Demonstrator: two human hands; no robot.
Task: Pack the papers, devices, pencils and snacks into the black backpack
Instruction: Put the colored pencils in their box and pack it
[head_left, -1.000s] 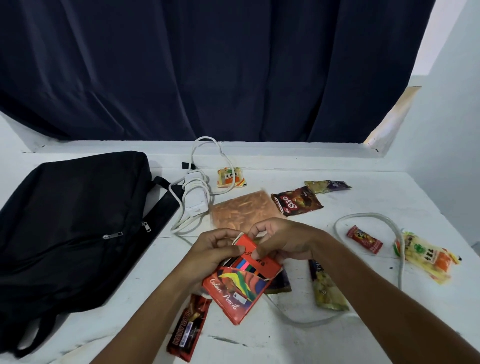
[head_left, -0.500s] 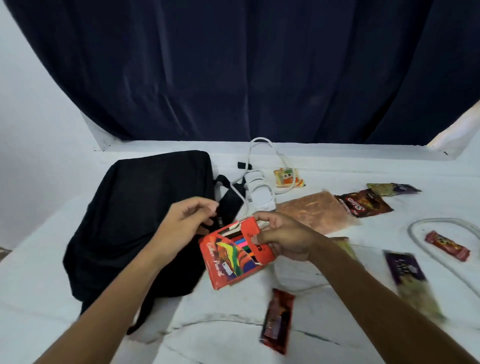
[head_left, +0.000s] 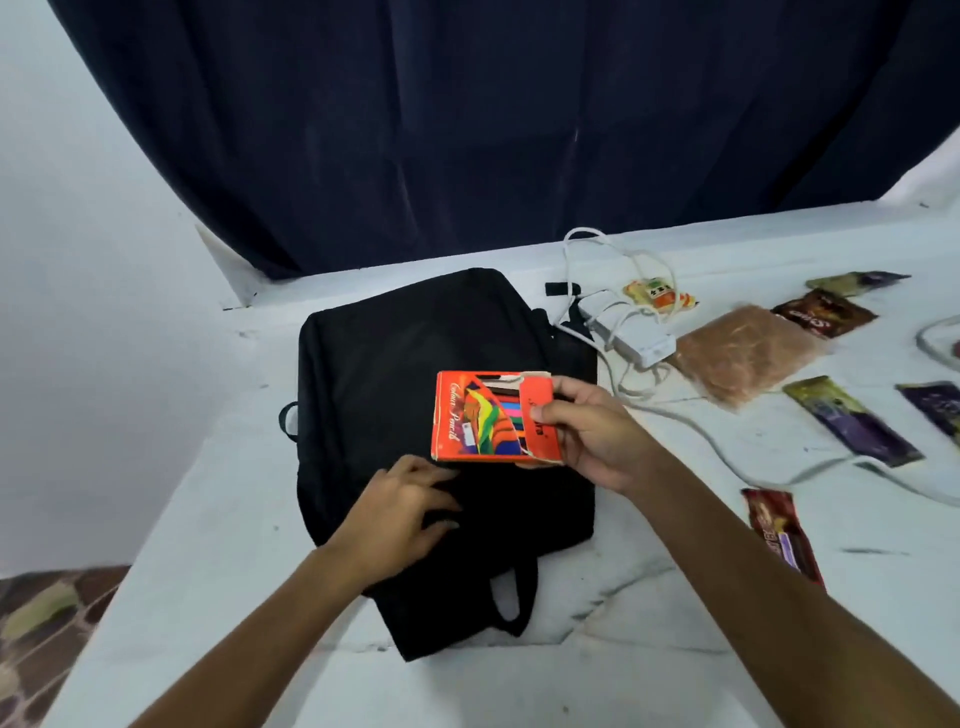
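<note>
The black backpack (head_left: 395, 364) lies flat on the white table, its zip closed as far as I can see. Above its middle, my right hand (head_left: 597, 436) grips an orange colour-pencil box (head_left: 483, 415) by its open flap end; pencil tips show inside. My left hand (head_left: 400, 509) rests on the backpack's near part with fingers spread and slightly bent, touching the fabric. To the right lie a white charger with cable (head_left: 628, 332), a copper-coloured pouch (head_left: 743, 348) and several snack packets, among them a dark red packet (head_left: 821, 314).
The white table (head_left: 208, 519) ends at the left, with patterned floor (head_left: 47, 623) below. A dark curtain (head_left: 467, 130) hangs behind. A red-brown snack bar (head_left: 779, 530) lies beside my right forearm. A grey cable (head_left: 753, 467) runs across the table at right.
My right hand carried the pencil box leftward over the backpack. My left hand let go of the box and came down onto the backpack. The view swung left.
</note>
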